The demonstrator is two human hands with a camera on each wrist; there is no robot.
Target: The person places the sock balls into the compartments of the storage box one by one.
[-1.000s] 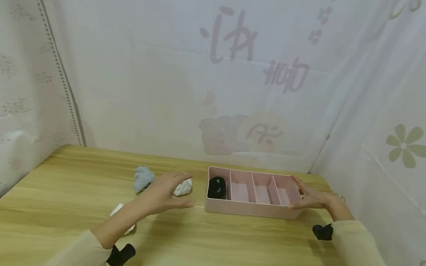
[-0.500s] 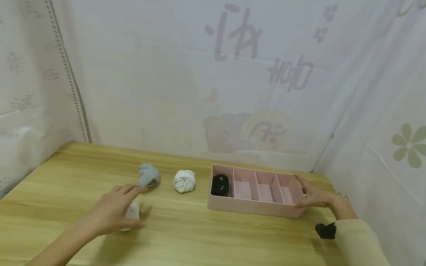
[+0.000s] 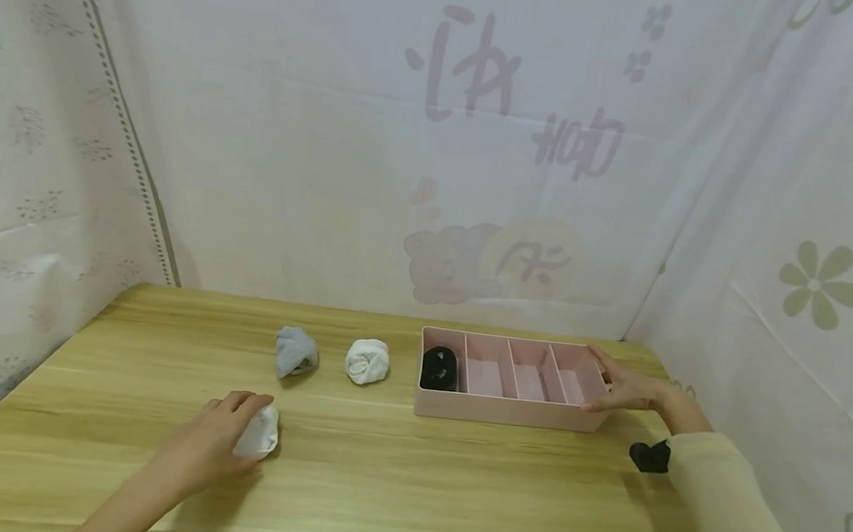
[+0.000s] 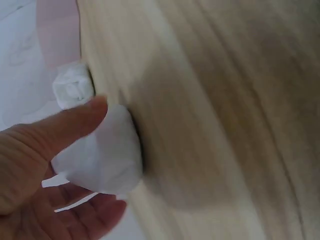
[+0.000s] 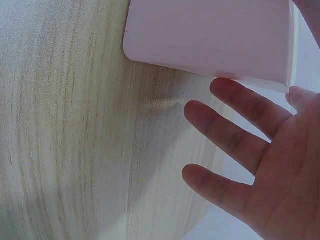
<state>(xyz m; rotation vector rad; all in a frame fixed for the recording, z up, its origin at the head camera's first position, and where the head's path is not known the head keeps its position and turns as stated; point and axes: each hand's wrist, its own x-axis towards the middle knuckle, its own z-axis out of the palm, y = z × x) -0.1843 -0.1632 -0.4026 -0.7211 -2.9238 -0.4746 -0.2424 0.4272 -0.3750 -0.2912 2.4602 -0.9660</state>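
My left hand [image 3: 203, 446] grips a balled-up white sock [image 3: 261, 433] near the front left of the table. In the left wrist view the thumb lies over one side of that white ball and the fingers curl round the other. My right hand [image 3: 633, 392] holds the right end of a pink divided storage box [image 3: 505, 411], thumb at the front wall and index finger at the back corner. The right wrist view has its other fingers [image 5: 227, 137] spread beside the box's end wall. A black balled sock [image 3: 439, 369] sits in the leftmost compartment.
Farther back on the wooden table [image 3: 348, 494] lie a grey balled sock [image 3: 295, 352] and a second white one [image 3: 367, 361], left of the box. Patterned white cloth [image 3: 314, 165] hangs behind the table and at both sides.
My left hand has come back from beside the rear white sock toward the front left and closed round the nearer white sock. The right hand stays on the box.
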